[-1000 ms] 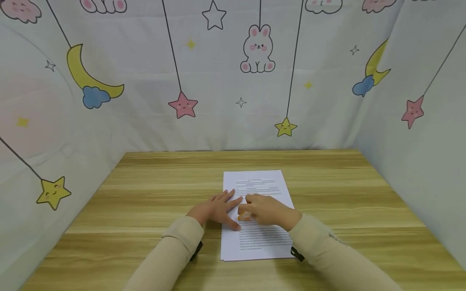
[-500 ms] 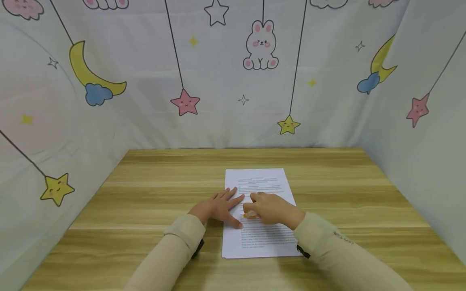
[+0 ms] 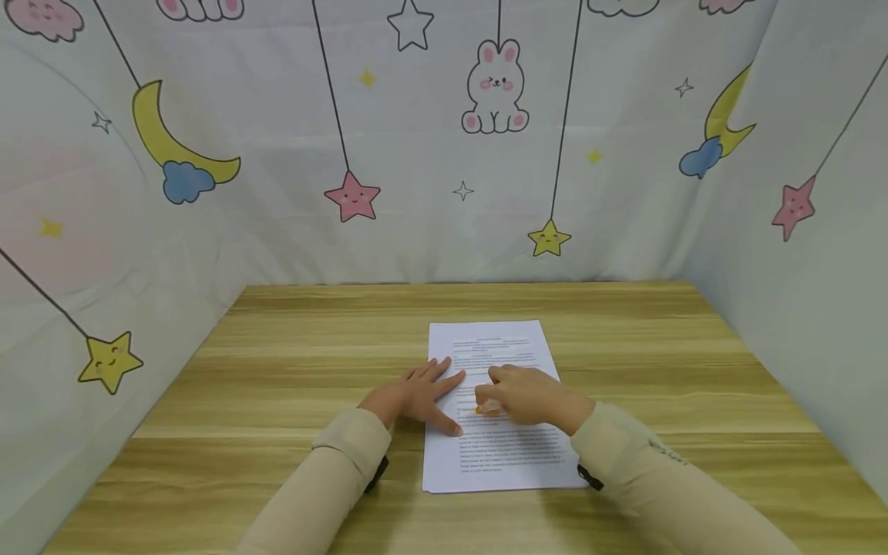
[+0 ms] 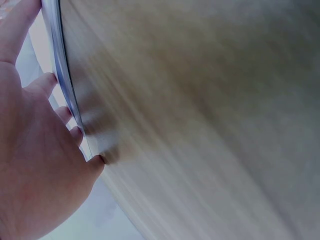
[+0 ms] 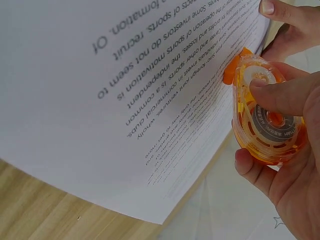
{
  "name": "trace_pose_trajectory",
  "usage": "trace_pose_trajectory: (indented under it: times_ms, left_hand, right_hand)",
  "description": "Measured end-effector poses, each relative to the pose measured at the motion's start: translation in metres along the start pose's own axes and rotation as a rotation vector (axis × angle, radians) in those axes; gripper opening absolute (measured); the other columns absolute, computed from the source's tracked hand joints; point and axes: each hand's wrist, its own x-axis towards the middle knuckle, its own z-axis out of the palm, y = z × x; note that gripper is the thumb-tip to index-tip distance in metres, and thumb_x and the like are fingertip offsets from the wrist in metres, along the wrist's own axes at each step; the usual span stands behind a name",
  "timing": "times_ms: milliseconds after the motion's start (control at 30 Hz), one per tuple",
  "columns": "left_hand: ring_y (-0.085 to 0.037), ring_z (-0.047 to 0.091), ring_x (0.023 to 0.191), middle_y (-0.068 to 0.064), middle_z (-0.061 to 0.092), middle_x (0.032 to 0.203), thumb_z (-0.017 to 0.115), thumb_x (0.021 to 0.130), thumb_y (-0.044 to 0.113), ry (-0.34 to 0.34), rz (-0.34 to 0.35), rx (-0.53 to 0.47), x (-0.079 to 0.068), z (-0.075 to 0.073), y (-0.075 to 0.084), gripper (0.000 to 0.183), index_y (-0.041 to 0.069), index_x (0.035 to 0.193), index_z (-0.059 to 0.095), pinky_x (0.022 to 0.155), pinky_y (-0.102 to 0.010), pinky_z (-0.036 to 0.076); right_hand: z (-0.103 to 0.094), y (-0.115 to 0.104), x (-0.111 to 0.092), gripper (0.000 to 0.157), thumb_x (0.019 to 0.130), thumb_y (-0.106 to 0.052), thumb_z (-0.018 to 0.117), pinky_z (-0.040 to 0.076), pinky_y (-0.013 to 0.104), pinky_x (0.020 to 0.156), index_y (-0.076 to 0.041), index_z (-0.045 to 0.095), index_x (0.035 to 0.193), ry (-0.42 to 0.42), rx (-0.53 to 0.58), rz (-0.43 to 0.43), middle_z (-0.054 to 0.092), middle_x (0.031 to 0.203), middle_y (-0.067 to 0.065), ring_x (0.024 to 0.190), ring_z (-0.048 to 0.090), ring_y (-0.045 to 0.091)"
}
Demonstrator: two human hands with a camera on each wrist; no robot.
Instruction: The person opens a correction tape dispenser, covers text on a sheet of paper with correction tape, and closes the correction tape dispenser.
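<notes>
A stack of printed paper (image 3: pixel 499 462) lies on the wooden table. My left hand (image 3: pixel 418 397) rests with fingers spread on the stack's left side; in the left wrist view its fingertips (image 4: pixel 47 80) lie along the paper's edge. My right hand (image 3: pixel 530 395) grips an orange see-through correction tape (image 5: pixel 270 120), thumb pressed on its round side and fingers curled round the back. The tape's orange tip (image 5: pixel 232 67) is right at the lines of text in the middle of the top sheet. In the head view the right hand covers most of the correction tape.
The wooden table (image 3: pixel 312 339) extends on all sides of the paper. Behind it and at both sides hangs a white curtain (image 3: pixel 430 247) printed with stars, moons and a rabbit. Both forearms (image 3: pixel 326 478) reach in from the near edge.
My right hand has slid a little to the right across the text with the correction tape. The left hand has stayed in place on the paper. The head view has shifted slightly.
</notes>
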Motion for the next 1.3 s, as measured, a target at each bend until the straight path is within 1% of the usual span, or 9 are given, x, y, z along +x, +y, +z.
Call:
trace_pose_trajectory:
  times_ms: [133, 300, 400, 567, 733, 933, 1033, 1133, 1300]
  left_hand:
    - [-0.025, -0.004, 0.144, -0.001, -0.003, 0.157, 0.061, 0.075, 0.063, -0.002, 0.003, -0.003, -0.001, -0.001, 0.001, 0.094, 0.031, 0.148, 0.013, 0.115, -0.049, 0.006]
    - [-0.026, -0.006, 0.144, -0.002, -0.005, 0.157, 0.061, 0.076, 0.062, -0.009, 0.016, -0.008, -0.002, -0.001, 0.000, 0.094, 0.030, 0.148, 0.011, 0.115, -0.049, 0.004]
    - [-0.025, -0.007, 0.144, -0.001, -0.005, 0.157, 0.062, 0.075, 0.062, -0.008, 0.010, -0.013, -0.002, -0.002, 0.001, 0.094, 0.031, 0.148, 0.012, 0.115, -0.049, 0.003]
    - [-0.023, -0.006, 0.144, 0.001, -0.004, 0.157, 0.062, 0.074, 0.063, -0.013, -0.010, -0.023, -0.003, -0.002, 0.002, 0.095, 0.032, 0.148, 0.012, 0.115, -0.049, 0.003]
    - [-0.024, -0.006, 0.144, 0.000, -0.004, 0.157, 0.063, 0.074, 0.062, -0.011, -0.006, -0.032, -0.003, -0.002, 0.003, 0.095, 0.032, 0.148, 0.013, 0.115, -0.050, 0.004]
    - [-0.024, -0.006, 0.144, 0.000, -0.004, 0.157, 0.062, 0.074, 0.063, -0.006, -0.002, -0.026, -0.003, -0.002, 0.002, 0.094, 0.031, 0.148, 0.013, 0.115, -0.050, 0.003]
    - [-0.025, -0.006, 0.144, -0.002, -0.003, 0.157, 0.062, 0.074, 0.062, -0.004, 0.000, -0.030, -0.004, -0.003, 0.003, 0.094, 0.030, 0.148, 0.013, 0.114, -0.050, 0.003]
    - [-0.025, -0.006, 0.144, -0.002, -0.004, 0.157, 0.062, 0.075, 0.061, -0.007, 0.004, -0.036, -0.004, -0.004, 0.003, 0.094, 0.030, 0.148, 0.013, 0.114, -0.051, 0.002]
    - [-0.026, -0.006, 0.144, -0.002, -0.004, 0.157, 0.063, 0.075, 0.061, -0.006, 0.008, -0.039, -0.004, -0.004, 0.004, 0.094, 0.030, 0.148, 0.013, 0.114, -0.051, 0.002]
  right_hand:
    - [0.000, 0.002, -0.002, 0.022, 0.082, -0.016, 0.067, 0.047, 0.027, 0.060, -0.026, 0.059, 0.099, -0.013, 0.005, 0.017, 0.052, 0.085, 0.000, 0.071, 0.054, 0.014]
    - [0.000, 0.005, -0.007, 0.018, 0.084, -0.017, 0.065, 0.045, 0.027, 0.059, -0.027, 0.058, 0.098, -0.017, 0.027, 0.033, 0.051, 0.083, -0.001, 0.070, 0.052, 0.014]
    - [0.000, 0.006, -0.011, 0.017, 0.085, -0.017, 0.064, 0.044, 0.027, 0.059, -0.026, 0.058, 0.097, -0.001, 0.031, 0.026, 0.051, 0.082, -0.001, 0.069, 0.051, 0.013]
    - [0.003, 0.010, -0.016, 0.011, 0.087, -0.021, 0.062, 0.045, 0.027, 0.060, -0.025, 0.060, 0.097, 0.023, 0.022, 0.005, 0.052, 0.081, -0.001, 0.069, 0.053, 0.014]
    - [0.005, 0.015, -0.023, 0.010, 0.087, -0.022, 0.061, 0.044, 0.026, 0.059, -0.025, 0.061, 0.097, 0.027, 0.018, 0.012, 0.051, 0.079, -0.001, 0.069, 0.054, 0.015]
    - [0.005, 0.022, -0.034, 0.011, 0.086, -0.020, 0.062, 0.041, 0.023, 0.056, -0.024, 0.062, 0.096, 0.046, 0.018, 0.016, 0.050, 0.077, -0.001, 0.064, 0.049, 0.013]
    - [0.006, 0.025, -0.039, 0.010, 0.085, -0.019, 0.064, 0.039, 0.022, 0.054, -0.023, 0.062, 0.094, 0.077, 0.010, -0.004, 0.050, 0.075, -0.001, 0.061, 0.046, 0.012]
    - [0.006, 0.029, -0.045, 0.011, 0.084, -0.017, 0.065, 0.038, 0.021, 0.054, -0.022, 0.063, 0.093, 0.088, 0.000, -0.015, 0.051, 0.075, -0.001, 0.059, 0.045, 0.011]
    - [0.006, 0.035, -0.053, 0.014, 0.084, -0.013, 0.065, 0.038, 0.021, 0.055, -0.023, 0.064, 0.093, 0.052, 0.001, 0.013, 0.051, 0.075, -0.001, 0.059, 0.043, 0.010]
